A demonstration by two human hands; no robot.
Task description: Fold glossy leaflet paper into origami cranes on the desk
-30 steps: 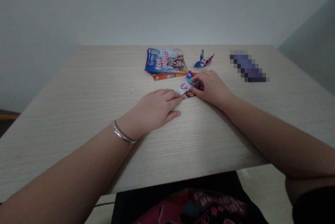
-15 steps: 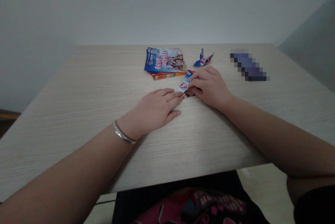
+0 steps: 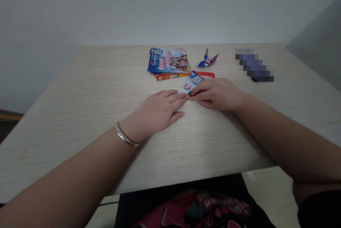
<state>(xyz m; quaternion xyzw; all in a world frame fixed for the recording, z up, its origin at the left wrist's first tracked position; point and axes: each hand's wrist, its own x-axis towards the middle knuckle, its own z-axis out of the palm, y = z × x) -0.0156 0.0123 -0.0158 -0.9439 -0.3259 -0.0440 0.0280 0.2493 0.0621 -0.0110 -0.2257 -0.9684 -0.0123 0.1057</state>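
Note:
A folded paper leaflet (image 3: 192, 81), blue and white with red lettering and a QR code, lies on the table between my hands. My left hand (image 3: 161, 110) rests flat beside it, fingers stretched out, with the fingertips pressing on its lower left corner. From the other side my right hand (image 3: 218, 93) bends over the leaflet, its fingers closed together at the near edge and the tips almost meeting my left fingertips. The right hand covers the leaflet's lower right part.
Behind the leaflet are a stack of printed leaflets (image 3: 169, 60), an orange strip (image 3: 170, 76) and a red paper strip (image 3: 209, 75). A folded paper crane (image 3: 208, 61) stands to their right. Farther right is a blurred dark phone-like object (image 3: 254, 65). The pale wooden table (image 3: 93, 89) meets a wall at the back.
My right hand has slid down and turned along the folded leaflet toward its near edge, uncovering the QR code and the red strip. My left hand has stayed in place.

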